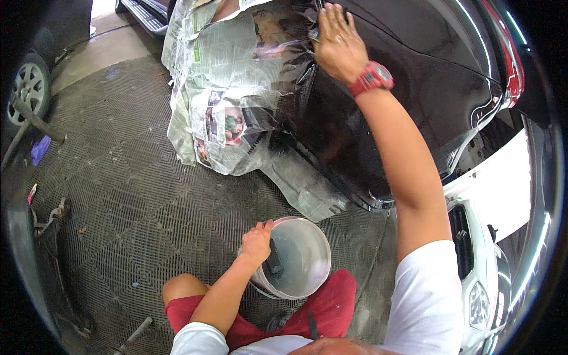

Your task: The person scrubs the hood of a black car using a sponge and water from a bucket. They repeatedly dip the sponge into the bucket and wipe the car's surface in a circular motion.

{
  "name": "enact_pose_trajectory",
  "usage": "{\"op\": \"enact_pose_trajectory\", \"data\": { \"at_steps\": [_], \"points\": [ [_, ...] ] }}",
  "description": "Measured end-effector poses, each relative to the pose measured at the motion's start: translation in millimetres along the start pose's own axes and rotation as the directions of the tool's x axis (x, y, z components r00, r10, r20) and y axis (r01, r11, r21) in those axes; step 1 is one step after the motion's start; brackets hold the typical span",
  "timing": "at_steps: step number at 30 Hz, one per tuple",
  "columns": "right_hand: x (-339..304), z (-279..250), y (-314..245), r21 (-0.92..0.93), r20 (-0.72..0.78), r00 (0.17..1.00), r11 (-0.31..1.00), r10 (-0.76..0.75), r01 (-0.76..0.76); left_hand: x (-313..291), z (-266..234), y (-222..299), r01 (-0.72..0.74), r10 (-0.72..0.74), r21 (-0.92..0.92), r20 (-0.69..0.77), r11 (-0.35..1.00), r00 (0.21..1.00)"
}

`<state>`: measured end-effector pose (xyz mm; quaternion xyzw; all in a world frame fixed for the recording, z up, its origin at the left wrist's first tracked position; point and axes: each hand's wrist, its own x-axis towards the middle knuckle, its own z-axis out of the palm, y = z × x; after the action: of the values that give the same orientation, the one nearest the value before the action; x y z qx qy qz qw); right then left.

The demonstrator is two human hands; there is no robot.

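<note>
Right hand [340, 44] lies flat on wet black car panel [349, 115], upper centre, grasp indeterminable; left hand [257, 241] grips bucket [316, 251], lower centre; newspaper masking [228, 62] on, panel work seemingly unfinished

Right at the person's brow, the left one of two side-by-side fisheye cameras is riding, facing steeply down and forward over the wearer's own lap. It's taking in the red shorts [334, 296] and the white bucket [321, 251] from close above, while the dark car panel [423, 127] is lying farther forward, filling the upper right. The wide lens is reaching out to a car wheel [29, 89] at the left rim and a white car's headlight [478, 305] at the right, bending straight edges and leaving the corners black.
</note>
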<state>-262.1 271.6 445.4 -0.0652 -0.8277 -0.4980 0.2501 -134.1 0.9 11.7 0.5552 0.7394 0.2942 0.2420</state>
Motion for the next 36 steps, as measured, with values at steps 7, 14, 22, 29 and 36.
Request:
{"op": "enact_pose_trajectory", "data": {
  "at_steps": [7, 14, 22, 29, 36],
  "points": [
    [-32, -5, -2, 0.065, 0.000, 0.997, 0.995, 0.077, -0.077, 2, -3, 0, 0.019, -0.019, -0.015, 0.039, 1.000, 0.999],
    [-37, -18, 5, 0.081, 0.016, 0.999, 0.996, 0.030, -0.031, 4, -7, -10, 0.049, -0.045, -0.076, 0.053, 0.996, 0.998],
    [2, -3, -7, -0.021, 0.053, 0.997, 0.998, 0.057, -0.056, 7, -8, 4, 0.036, -0.029, -0.071, 0.097, 0.997, 0.995],
    [-61, -23, 1, 0.007, 0.056, 0.992, 0.993, 0.116, -0.117, 7, -12, -11, 0.063, -0.061, -0.045, 0.048, 0.997, 0.997],
    [-5, -6, -3, 0.026, 0.001, 0.998, 0.998, 0.062, -0.062, 7, -2, -6, -0.004, 0.004, -0.029, 0.017, 1.000, 1.000]
  ]
}}
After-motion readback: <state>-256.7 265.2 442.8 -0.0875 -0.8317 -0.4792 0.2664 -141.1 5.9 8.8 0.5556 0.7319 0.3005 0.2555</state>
